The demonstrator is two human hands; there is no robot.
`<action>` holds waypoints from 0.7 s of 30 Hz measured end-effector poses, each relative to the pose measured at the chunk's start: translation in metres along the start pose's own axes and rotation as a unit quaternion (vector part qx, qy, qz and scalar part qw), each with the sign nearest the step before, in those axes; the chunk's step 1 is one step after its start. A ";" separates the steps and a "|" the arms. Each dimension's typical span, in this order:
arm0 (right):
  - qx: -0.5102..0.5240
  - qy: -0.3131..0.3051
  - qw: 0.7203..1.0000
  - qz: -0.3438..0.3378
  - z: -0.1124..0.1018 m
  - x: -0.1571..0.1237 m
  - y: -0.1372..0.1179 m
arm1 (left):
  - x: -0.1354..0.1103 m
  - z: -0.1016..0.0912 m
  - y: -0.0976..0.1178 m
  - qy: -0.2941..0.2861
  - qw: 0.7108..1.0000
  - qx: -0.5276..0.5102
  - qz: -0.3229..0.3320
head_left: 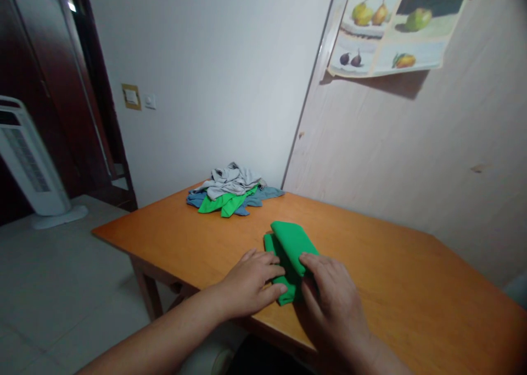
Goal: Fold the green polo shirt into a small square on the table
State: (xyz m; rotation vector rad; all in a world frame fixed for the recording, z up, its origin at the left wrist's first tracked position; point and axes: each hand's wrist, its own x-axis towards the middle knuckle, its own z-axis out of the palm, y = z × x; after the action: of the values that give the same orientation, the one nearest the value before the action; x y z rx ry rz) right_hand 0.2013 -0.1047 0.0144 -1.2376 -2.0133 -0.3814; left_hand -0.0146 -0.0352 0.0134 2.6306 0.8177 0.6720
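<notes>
A folded green cloth [293, 244] lies near the front edge of the wooden table. Its right part is lifted and tilted over the flat left part, leaving a gap between the layers. My right hand [335, 295] grips the raised part at its near right corner, thumb beneath and fingers on top. On the left side, my left hand [257, 281] rests with fingers apart, its fingertips touching the lower layer. What kind of garment the cloth is cannot be made out.
A loose pile of grey, blue and green clothes [234, 183] sits at the table's [395, 270] back left, by the wall. A white tower fan [31, 161] stands on the floor at far left. A fruit picture sheet [395, 34] hangs on the wall.
</notes>
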 end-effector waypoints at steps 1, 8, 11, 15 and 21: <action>-0.003 0.001 1.000 -0.005 0.000 0.002 -0.002 | 0.000 0.001 0.001 -0.004 1.000 0.008 -0.008; -0.011 -0.064 0.995 -0.071 0.012 -0.013 -0.009 | -0.001 0.005 0.003 -0.018 0.999 0.017 -0.021; -0.009 -0.060 0.996 -0.066 0.015 -0.020 -0.008 | -0.003 0.004 0.003 -0.010 1.000 0.003 -0.019; 0.000 -0.053 0.996 -0.070 0.015 -0.023 -0.010 | -0.002 0.004 -0.001 0.036 0.998 -0.025 -0.035; 0.045 -0.065 0.996 -0.049 0.007 -0.021 -0.014 | -0.002 0.004 -0.002 0.157 0.986 -0.036 -0.053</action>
State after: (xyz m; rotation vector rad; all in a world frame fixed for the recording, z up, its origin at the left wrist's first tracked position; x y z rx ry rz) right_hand 0.1915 -0.1213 -0.0034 -1.1355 -2.1842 -0.2585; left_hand -0.0148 -0.0348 0.0085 2.4308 0.9905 1.0822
